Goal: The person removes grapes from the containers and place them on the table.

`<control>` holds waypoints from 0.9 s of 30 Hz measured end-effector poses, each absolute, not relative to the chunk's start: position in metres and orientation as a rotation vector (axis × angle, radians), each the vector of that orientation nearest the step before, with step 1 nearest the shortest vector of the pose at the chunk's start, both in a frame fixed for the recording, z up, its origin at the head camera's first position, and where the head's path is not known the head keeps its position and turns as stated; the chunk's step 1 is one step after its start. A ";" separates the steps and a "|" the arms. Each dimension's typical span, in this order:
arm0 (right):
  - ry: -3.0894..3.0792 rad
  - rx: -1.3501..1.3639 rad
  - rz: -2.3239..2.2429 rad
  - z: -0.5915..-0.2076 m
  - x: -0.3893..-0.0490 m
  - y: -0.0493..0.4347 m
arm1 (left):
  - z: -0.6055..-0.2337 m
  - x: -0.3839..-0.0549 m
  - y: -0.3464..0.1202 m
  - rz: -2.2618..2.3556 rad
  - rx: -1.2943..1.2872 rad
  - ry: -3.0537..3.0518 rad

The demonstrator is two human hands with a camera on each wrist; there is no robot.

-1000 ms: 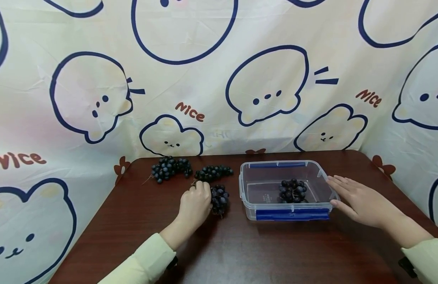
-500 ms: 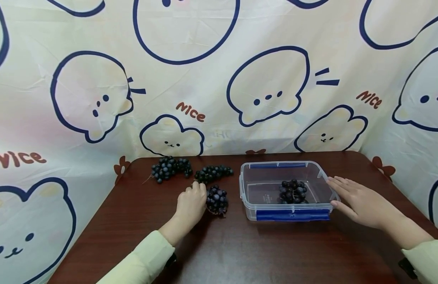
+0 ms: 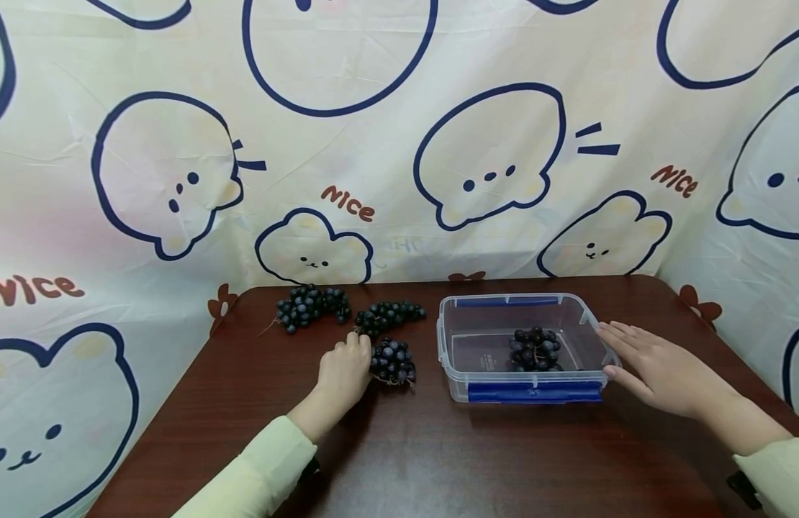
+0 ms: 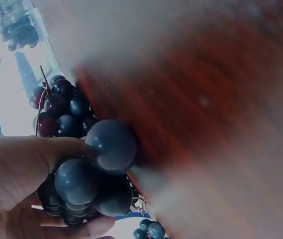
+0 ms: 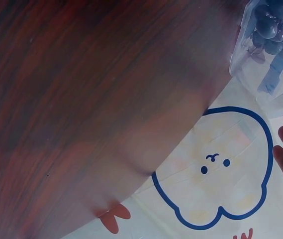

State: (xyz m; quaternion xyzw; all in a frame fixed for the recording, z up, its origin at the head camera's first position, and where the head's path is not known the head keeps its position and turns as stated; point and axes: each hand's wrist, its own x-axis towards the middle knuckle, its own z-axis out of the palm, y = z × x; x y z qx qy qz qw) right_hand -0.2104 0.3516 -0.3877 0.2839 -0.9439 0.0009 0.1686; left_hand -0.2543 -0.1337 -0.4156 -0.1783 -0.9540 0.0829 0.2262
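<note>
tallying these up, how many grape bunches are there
4 distinguishable: the boxed bunch inside the clear box, the held bunch in the left hand, the middle bunch just behind it, and the back-left bunch, which may be two. The hand could hide more.

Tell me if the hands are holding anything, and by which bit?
The left hand grips a bunch of grapes by its left end; the right hand holds nothing.

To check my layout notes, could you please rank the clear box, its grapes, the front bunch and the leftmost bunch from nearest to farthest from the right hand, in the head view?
1. Clear box, beside the right hand
2. Its grapes, inside the box
3. Front bunch, at the left hand, left of the box
4. Leftmost bunch, back left of the table
</note>
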 end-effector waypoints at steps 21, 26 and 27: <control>-2.654 0.827 0.002 -0.390 -0.212 0.353 | -0.413 -0.254 -0.134 0.169 -0.461 -2.796; -2.644 0.832 -0.002 -0.390 -0.211 0.353 | -0.412 -0.253 -0.134 0.183 -0.462 -2.793; -2.642 0.833 -0.002 -0.390 -0.211 0.353 | -0.412 -0.253 -0.134 0.184 -0.462 -2.790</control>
